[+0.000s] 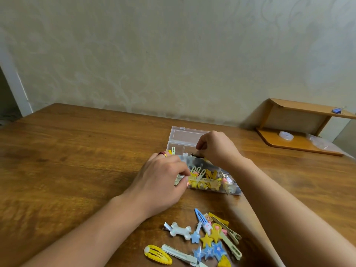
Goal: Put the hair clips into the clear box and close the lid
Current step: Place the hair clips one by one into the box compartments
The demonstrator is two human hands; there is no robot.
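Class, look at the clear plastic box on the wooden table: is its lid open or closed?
Open. The clear plastic box has its lid folded back toward the wall, leaving the compartments uncovered.

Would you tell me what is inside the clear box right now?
The clear box holds a pale clip and something yellow at its left end. The right hand and a card of clips cover the rest.

Both hands cover parts of the clear box (178,138); its contents look blurred.
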